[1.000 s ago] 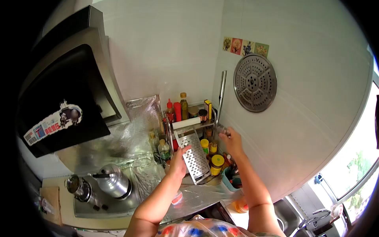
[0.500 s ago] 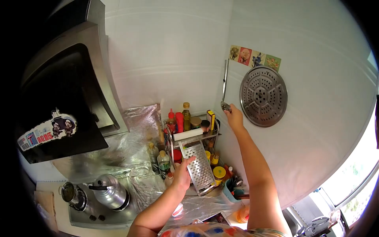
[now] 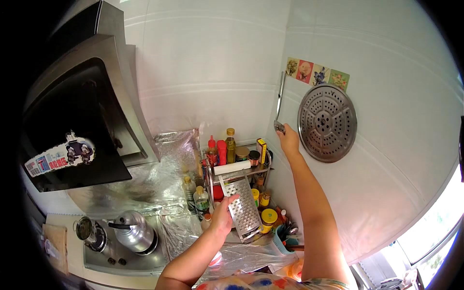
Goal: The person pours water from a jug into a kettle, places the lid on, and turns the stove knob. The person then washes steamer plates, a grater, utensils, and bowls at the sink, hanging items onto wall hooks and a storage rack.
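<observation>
One grater (image 3: 246,209) is gripped by the left hand (image 3: 223,215), indistinct metalware (image 3: 279,126) by the right hand (image 3: 290,140).

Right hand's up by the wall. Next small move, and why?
I'd give the long metal utensil a slight tug with the right hand before letting go. That hand grips its lower end, its upper end reaches up beside the picture tiles, and whether anything there holds it isn't visible. The left hand is busy with the grater.
</observation>
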Motion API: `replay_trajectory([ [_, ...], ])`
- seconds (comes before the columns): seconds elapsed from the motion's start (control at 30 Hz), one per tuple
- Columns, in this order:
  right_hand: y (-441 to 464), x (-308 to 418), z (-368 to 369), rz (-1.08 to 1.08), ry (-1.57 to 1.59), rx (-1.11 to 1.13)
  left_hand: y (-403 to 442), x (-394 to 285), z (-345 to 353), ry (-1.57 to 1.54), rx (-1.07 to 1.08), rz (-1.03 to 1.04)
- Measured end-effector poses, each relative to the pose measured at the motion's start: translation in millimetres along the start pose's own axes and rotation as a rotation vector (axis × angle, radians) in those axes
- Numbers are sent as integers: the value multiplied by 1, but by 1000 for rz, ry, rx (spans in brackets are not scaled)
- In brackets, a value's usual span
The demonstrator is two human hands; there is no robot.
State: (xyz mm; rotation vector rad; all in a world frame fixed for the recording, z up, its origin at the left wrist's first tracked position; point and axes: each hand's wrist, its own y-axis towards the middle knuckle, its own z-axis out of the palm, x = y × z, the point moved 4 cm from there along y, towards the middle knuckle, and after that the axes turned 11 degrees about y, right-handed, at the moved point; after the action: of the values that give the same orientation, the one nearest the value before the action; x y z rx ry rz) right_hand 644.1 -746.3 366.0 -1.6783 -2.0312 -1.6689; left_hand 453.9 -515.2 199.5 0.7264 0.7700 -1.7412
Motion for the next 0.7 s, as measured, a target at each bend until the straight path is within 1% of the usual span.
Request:
replay_trajectory([
  [0.07, 2, -2, 1, -12, 6, -20, -2, -1, 2, 6, -2, -2],
  [0.17, 4, -1, -1, 28, -20, 15, 0, 1, 3, 11, 1, -28],
  [0.27, 9, -7, 1, -27, -14, -18, 3, 5, 1, 38, 24, -31],
  [0.37, 12, -13, 4, -19, -27, -11, 1, 2, 5, 29, 23, -37],
  [0.47, 7, -15, 7, -54, -28, -59, 3, 2, 4, 50, 15, -27],
  [0.57, 5, -29, 13, -32, -25, -26, 3, 1, 5, 61, 8, -30],
  [0.67, 0, -29, 12, -34, -40, -63, 2, -1, 8, 26, -18, -33],
  [0.7, 0, -29, 13, -4, -24, -48, 2, 0, 8, 22, -19, -39],
])
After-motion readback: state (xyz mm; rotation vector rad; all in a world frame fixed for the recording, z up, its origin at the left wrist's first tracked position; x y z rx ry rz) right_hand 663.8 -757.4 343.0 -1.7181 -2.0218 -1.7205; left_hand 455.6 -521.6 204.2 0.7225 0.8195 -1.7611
